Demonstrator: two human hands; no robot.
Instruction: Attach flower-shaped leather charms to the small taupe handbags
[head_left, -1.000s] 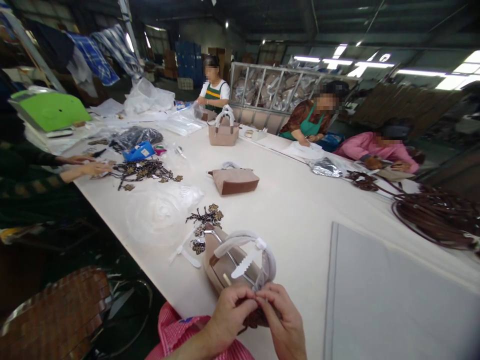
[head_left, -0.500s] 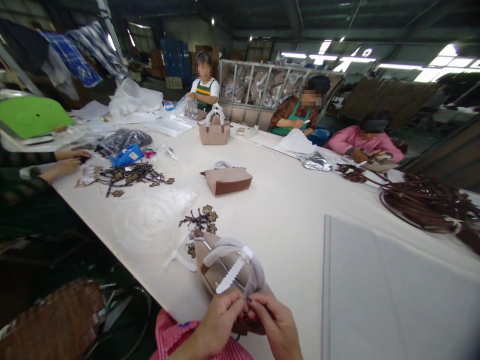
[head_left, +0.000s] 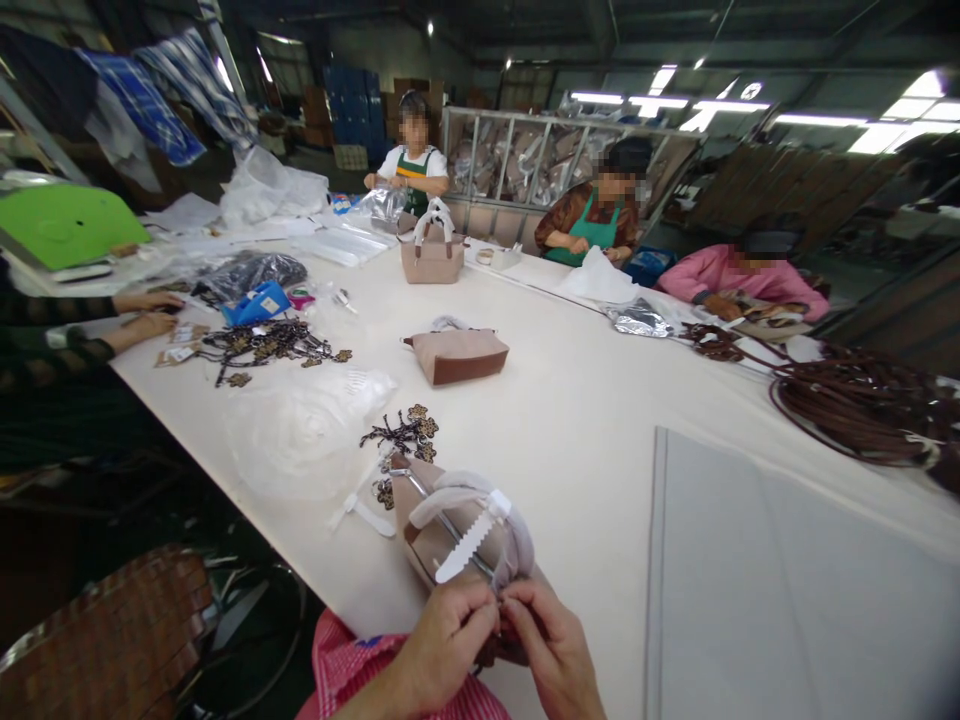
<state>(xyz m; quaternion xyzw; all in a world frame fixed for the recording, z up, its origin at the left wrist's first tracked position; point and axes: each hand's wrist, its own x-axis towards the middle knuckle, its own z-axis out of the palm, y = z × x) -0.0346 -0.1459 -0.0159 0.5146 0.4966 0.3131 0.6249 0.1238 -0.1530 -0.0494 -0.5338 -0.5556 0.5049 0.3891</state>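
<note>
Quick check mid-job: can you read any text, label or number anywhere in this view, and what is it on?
No text here can be read.
White label on the blue pouch: print too small.
Card tags by the co-worker's hand: blurred.
Handbag nearest the camera: no lettering shows.

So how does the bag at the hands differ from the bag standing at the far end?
The near bag lies tipped on its side; the far bag stands upright, handles up. The left hand and right hand pinch at the near bag; nobody touches the far bag. A white toothed strip crosses the near bag's handles; I see none on the far bag. Both are beige-pink with white-wrapped handles.
</note>
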